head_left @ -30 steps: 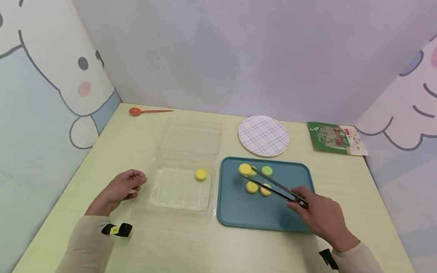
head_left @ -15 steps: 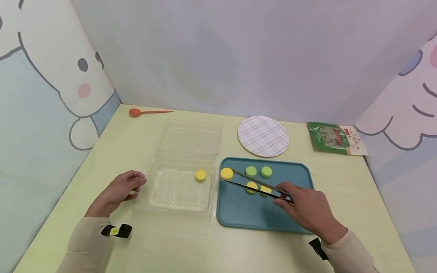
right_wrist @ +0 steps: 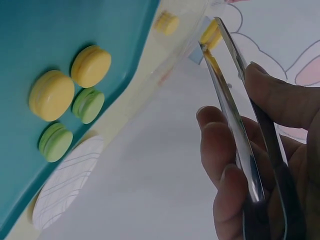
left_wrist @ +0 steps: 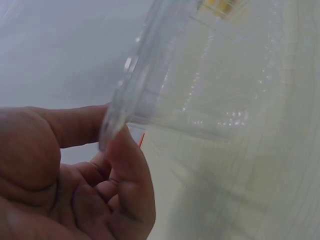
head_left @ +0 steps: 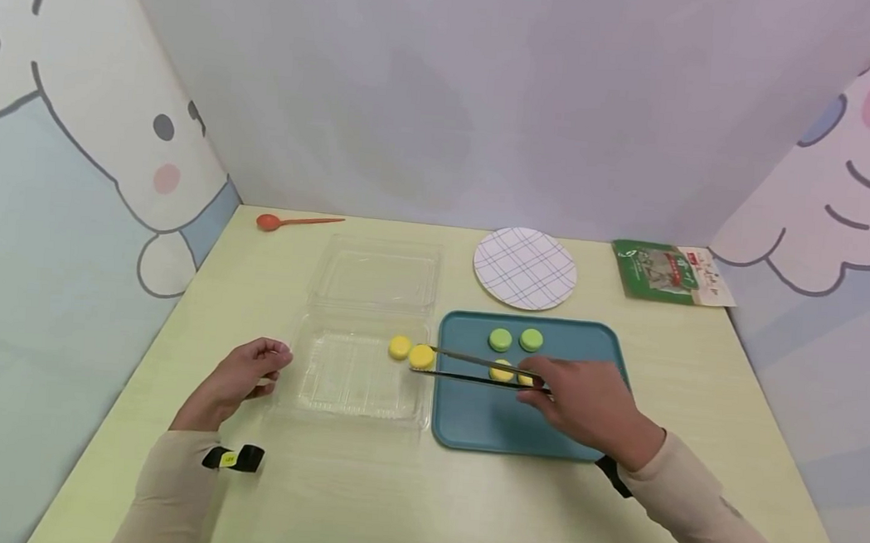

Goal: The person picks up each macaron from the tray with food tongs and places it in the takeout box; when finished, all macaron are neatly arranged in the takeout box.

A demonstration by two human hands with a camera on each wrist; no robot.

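My right hand (head_left: 584, 401) grips a pair of metal tongs (right_wrist: 232, 117) over the blue tray. Between the tongs' tips is a yellow macaron (head_left: 421, 357), held over the right side of the clear plastic container (head_left: 355, 412). One other yellow macaron (head_left: 400, 347) sits inside that container. With thumb and forefinger, my left hand (head_left: 242, 376) pinches the container's left rim (left_wrist: 120, 112). On the blue tray (head_left: 470, 427) are two green macarons (head_left: 501, 339) and two yellow ones, partly covered by the tongs and right hand in the head view.
Behind the tray lies a round checked plate (head_left: 525, 269). A green and white food packet (head_left: 670, 273) is at the back right, and an orange spoon (head_left: 268, 222) at the back left. The container's raised lid (head_left: 382, 277) extends toward the back wall.
My right hand has moved left with the tongs, carrying the yellow macaron from over the tray to over the container. My left hand has stayed at the container's rim.
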